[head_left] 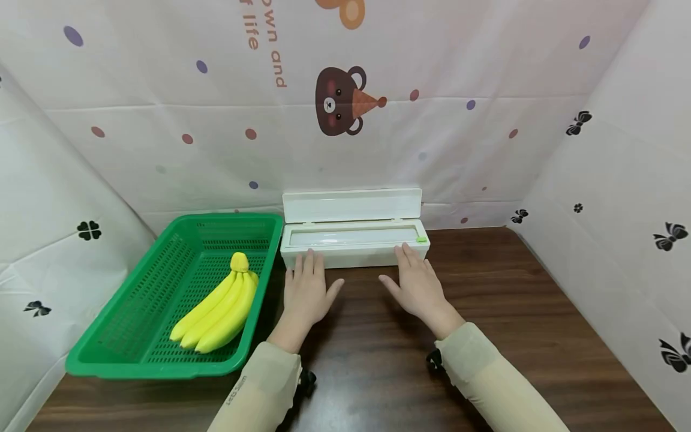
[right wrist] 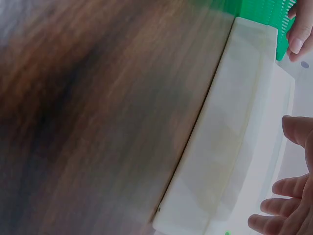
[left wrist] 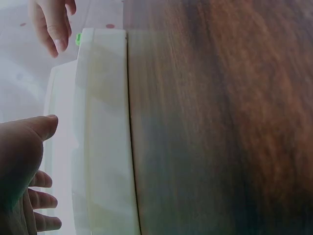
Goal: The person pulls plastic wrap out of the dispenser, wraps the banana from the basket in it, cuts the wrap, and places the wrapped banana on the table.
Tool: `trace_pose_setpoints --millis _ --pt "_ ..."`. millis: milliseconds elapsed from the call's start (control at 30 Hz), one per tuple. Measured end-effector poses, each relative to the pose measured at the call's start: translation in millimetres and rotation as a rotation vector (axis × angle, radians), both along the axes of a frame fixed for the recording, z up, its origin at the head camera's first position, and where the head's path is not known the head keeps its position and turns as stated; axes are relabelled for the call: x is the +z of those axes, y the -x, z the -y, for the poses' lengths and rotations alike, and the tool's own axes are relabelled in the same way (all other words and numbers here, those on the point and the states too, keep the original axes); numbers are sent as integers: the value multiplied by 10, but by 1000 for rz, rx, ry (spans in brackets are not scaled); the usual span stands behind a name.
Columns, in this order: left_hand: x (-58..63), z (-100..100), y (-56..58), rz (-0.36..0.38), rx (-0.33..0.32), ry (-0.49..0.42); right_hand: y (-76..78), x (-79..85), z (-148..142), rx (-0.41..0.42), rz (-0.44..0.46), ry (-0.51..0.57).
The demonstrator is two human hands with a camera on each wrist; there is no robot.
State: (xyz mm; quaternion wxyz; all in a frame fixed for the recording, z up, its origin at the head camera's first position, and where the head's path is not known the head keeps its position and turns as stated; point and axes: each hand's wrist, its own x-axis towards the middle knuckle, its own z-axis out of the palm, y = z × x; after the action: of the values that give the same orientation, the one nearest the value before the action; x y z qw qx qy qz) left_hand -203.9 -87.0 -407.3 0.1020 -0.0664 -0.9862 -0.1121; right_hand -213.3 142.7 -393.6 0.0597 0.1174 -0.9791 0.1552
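A long white cling film dispenser (head_left: 345, 258) stands against the back wall, its hinged lid (head_left: 352, 206) raised. Under the long window on its top lies a pale roll, and a small green slider (head_left: 421, 239) sits at the right end. My left hand (head_left: 306, 292) is at the dispenser's front left with fingers straight and thumb spread. Toward the front right, my right hand (head_left: 418, 288) has straight fingers too, palm down. Both wrist views show the left hand (left wrist: 22, 161) and right hand (right wrist: 293, 181) holding nothing; whether the fingertips touch the dispenser I cannot tell.
Left of the dispenser stands a green plastic basket (head_left: 156, 370) with a bunch of yellow bananas (head_left: 224, 309) inside. Dark brown wood forms the tabletop (head_left: 378, 372). White printed sheets (head_left: 442, 138) hang behind and on both sides.
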Motion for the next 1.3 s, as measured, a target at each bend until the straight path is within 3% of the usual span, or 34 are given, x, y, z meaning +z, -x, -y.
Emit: trace_pose_setpoints --millis 400,933,1300 --pt "42 -24 45 11 12 10 47 43 9 25 -35 -22" --pt "97 -77 188 47 46 53 127 68 -6 22 -30 -46" --pt "120 -98 305 26 66 -9 198 99 19 27 -21 -43"
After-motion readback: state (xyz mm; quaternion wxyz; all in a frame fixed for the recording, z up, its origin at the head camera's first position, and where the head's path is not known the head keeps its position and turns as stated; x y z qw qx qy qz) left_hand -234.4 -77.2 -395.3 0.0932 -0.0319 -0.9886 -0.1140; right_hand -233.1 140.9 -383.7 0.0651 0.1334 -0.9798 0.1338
